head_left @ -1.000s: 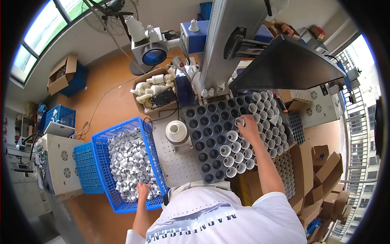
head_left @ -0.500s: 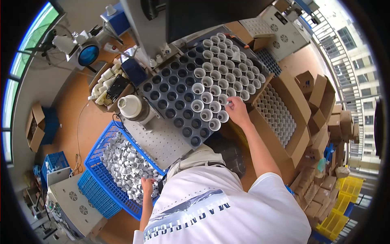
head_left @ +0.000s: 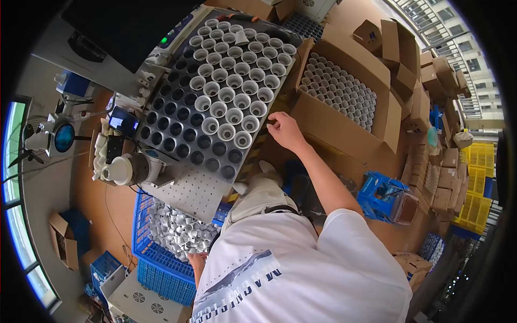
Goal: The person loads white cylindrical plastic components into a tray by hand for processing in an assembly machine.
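My right hand [head_left: 285, 131] hovers just off the right edge of a dark tray [head_left: 177, 151]. Its fingers are bent together, and whether anything small is between them is hidden. White plastic cups [head_left: 233, 116] fill many of the tray's round holes, and one cup [head_left: 240, 37] lies on top of the others near the far end. Down at the lower left, my left hand [head_left: 197, 261] touches the near side of a heap of loose white plastic parts [head_left: 180, 229] in a blue basket [head_left: 141, 226]. Its fingers look curled, partly covered by my shirt and the parts.
A cardboard box [head_left: 334, 129] holding rows of white cups stands right of the tray. A perforated metal plate [head_left: 188, 188] and a white round device [head_left: 126, 169] sit between tray and basket. A blue crate [head_left: 377, 196] stands on the floor at the right, near stacked cartons [head_left: 431, 183].
The view has swung, so tray and basket sit differently in it and a blue crate has appeared. My right hand has left the cups and is now beside the tray's edge. My left hand stays at the basket.
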Available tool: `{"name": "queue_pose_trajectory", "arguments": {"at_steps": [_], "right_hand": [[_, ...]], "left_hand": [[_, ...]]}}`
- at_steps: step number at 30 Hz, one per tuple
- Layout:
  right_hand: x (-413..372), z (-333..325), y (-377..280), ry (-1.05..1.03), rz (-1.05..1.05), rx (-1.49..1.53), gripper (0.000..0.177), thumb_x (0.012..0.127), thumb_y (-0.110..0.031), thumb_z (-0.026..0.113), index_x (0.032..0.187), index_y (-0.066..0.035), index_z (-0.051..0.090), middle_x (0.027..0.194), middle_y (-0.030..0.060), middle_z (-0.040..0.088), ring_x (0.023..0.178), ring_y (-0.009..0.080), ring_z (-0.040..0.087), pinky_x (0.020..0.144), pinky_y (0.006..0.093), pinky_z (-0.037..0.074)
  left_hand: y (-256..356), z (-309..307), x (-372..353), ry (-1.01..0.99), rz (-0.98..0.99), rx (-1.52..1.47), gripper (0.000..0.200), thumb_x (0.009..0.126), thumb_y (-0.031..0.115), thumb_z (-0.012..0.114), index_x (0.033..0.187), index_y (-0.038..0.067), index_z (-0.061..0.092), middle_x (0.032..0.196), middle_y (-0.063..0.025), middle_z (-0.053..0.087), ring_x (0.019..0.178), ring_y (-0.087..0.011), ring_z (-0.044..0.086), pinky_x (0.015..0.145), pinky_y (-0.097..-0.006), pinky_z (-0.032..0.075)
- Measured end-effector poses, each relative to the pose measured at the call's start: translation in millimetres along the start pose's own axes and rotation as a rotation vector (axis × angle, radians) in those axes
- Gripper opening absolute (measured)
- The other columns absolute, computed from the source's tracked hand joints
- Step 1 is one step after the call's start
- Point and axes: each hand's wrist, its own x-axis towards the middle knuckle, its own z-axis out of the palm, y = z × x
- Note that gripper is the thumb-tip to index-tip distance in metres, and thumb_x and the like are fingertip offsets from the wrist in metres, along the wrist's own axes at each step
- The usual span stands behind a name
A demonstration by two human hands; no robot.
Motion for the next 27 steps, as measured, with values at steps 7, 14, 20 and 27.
{"name": "queue_pose_trajectory", "arguments": {"at_steps": [7,14,20,27], "right_hand": [[-53,-29,44,0.068,0.146,0.025,0.023,0.08,-0.014,0.066,0.098,0.0,0.061,0.095,0.0164,0.063,0.078,0.0277,0.064,0.073,0.0368,0.051],[-147,-11,122,0.007,0.388,0.007,0.025,0.081,-0.016,0.067,0.097,0.002,0.063,0.086,0.0167,0.067,0.079,0.0278,0.065,0.073,0.0347,0.052],[-210,28,178,-0.174,0.545,-0.049,0.026,0.077,-0.021,0.069,0.092,0.0,0.067,0.088,0.0173,0.068,0.084,0.0305,0.067,0.076,0.0371,0.052],[-221,32,209,-0.277,0.644,-0.083,0.025,0.075,-0.023,0.068,0.088,-0.002,0.069,0.091,0.0167,0.068,0.088,0.0302,0.066,0.079,0.0383,0.052]], "left_hand": [[-1,-15,46,-0.196,-0.242,0.066,0.023,0.083,0.01,0.04,0.1,-0.004,0.033,0.075,-0.0243,0.063,0.06,-0.0287,0.063,0.053,-0.0351,0.05],[59,-50,101,-0.265,0.102,0.331,0.022,0.083,0.008,0.037,0.101,0.0,0.026,0.075,-0.0248,0.064,0.06,-0.0284,0.063,0.054,-0.0328,0.051],[139,-3,49,-0.14,0.127,0.199,0.022,0.082,0.006,0.036,0.102,0.002,0.026,0.076,-0.0234,0.064,0.061,-0.0266,0.063,0.053,-0.0331,0.051],[90,-26,66,-0.13,-0.007,0.091,0.022,0.079,0.004,0.036,0.098,0.004,0.025,0.077,-0.0231,0.062,0.06,-0.0259,0.063,0.056,-0.0344,0.051]]}}
